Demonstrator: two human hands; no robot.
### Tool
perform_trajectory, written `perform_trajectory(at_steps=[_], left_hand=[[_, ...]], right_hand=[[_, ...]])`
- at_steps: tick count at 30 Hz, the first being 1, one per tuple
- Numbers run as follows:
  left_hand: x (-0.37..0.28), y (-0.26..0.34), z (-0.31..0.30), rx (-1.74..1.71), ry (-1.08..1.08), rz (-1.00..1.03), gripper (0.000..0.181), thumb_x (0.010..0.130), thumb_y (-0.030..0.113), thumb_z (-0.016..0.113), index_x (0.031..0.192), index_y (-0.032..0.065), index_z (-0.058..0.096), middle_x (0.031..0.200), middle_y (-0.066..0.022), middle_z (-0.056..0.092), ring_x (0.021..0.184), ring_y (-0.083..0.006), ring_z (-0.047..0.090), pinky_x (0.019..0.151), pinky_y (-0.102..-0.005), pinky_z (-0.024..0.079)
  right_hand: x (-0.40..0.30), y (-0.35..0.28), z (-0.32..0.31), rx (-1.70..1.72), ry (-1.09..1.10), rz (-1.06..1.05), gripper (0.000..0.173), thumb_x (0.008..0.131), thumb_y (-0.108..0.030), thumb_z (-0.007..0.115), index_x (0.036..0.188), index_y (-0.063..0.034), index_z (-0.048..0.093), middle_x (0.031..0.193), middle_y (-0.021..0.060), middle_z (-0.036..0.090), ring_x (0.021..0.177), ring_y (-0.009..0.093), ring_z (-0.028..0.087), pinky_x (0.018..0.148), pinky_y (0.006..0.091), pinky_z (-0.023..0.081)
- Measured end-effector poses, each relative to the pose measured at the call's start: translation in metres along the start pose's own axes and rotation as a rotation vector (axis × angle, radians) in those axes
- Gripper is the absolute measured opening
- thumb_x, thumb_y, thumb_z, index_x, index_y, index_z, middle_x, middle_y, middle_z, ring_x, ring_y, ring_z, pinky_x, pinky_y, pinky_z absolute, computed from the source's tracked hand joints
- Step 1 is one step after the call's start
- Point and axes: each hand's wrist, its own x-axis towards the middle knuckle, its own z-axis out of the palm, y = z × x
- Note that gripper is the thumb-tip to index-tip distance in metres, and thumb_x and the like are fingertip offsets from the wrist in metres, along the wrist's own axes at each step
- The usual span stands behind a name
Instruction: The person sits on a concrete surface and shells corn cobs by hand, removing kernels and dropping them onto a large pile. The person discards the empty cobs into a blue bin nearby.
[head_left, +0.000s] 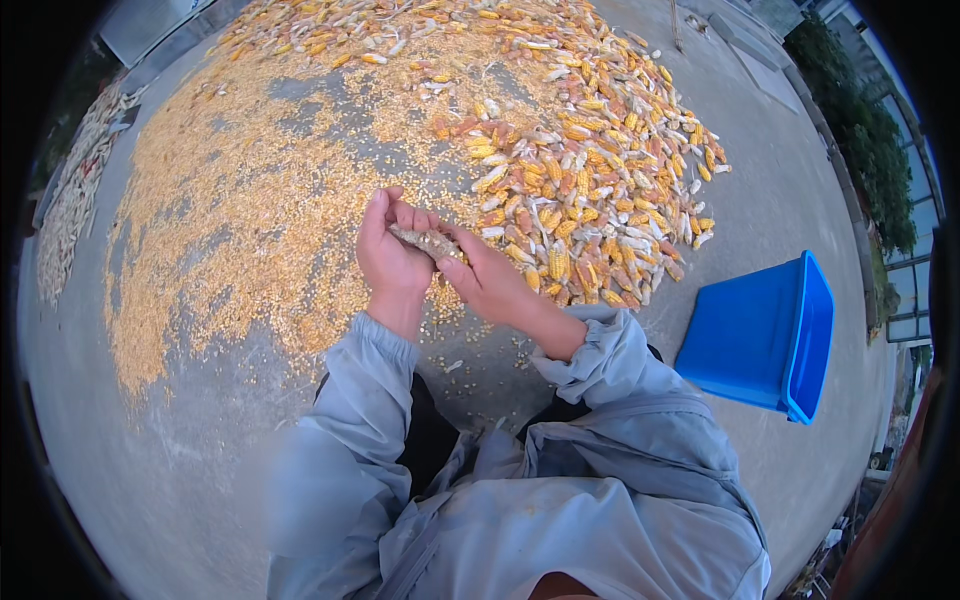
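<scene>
A mostly bare, pale corn cob lies between my two hands, above the floor. My left hand is palm up with its fingers curled around the cob's far end. From the other side, my right hand grips the near end, thumb on top. A few kernels seem to cling to the cob. Loose yellow corn kernels are spread over the floor beneath and to the left of my hands. Right of them is a heap of corn ears, yellow and reddish, some with bits of dry husk.
A blue plastic bin lies on its side at the right, its mouth facing away from me. The floor is grey concrete. Along the far left edge runs a pile of pale cobs. Green shrubs stand behind a low kerb at the right.
</scene>
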Motion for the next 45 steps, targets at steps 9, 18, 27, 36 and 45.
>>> perform_trajectory(at_steps=[9,18,27,36,45], left_hand=[[0.005,-0.011,0.002,0.262,0.031,0.095,0.025,0.094,0.028,0.045,0.082,0.0067,0.049,0.056,0.0025,0.03,0.05,-0.0101,0.03,0.048,-0.0282,0.032],[0.034,-0.002,-0.017,0.095,0.3,0.098,0.022,0.094,0.025,0.043,0.084,0.005,0.047,0.057,0.0018,0.029,0.051,-0.0115,0.031,0.049,-0.03,0.034],[0.028,-0.003,-0.01,0.019,0.243,0.102,0.019,0.096,0.023,0.041,0.083,0.009,0.045,0.056,0.0039,0.027,0.049,-0.0087,0.027,0.048,-0.0263,0.029],[0.033,0.009,-0.017,-0.044,-0.051,0.077,0.022,0.095,0.026,0.044,0.08,0.011,0.047,0.052,0.0058,0.028,0.045,-0.0068,0.026,0.048,-0.0239,0.029],[0.036,0.02,-0.002,-0.067,0.078,0.087,0.025,0.096,0.029,0.041,0.082,0.0098,0.048,0.052,0.0052,0.03,0.047,-0.0091,0.031,0.072,-0.0351,0.046]], right_hand=[[0.011,0.021,0.006,0.3,0.009,0.417,0.04,0.097,-0.032,0.038,0.118,0.0006,0.048,0.072,0.0106,0.057,0.055,0.017,0.056,0.053,0.0316,0.045],[0.01,0.017,0.016,0.245,-0.048,0.213,0.036,0.095,-0.033,0.043,0.113,-0.0023,0.05,0.068,0.0082,0.057,0.056,0.016,0.055,0.055,0.0325,0.045],[0.02,0.027,0.019,0.351,0.032,0.262,0.033,0.096,-0.032,0.039,0.099,-0.0017,0.051,0.063,0.0085,0.054,0.054,0.015,0.053,0.051,0.0294,0.044],[0.03,0.024,0.016,0.911,-0.114,0.636,0.041,0.097,-0.04,0.033,0.096,-0.0038,0.052,0.062,0.0054,0.053,0.045,0.01,0.045,0.039,0.0244,0.035],[0.033,0.008,0.007,0.578,-0.083,0.426,0.042,0.086,-0.02,0.063,0.119,-0.0034,0.045,0.072,0.0053,0.057,0.051,0.008,0.049,0.045,0.0228,0.039]])
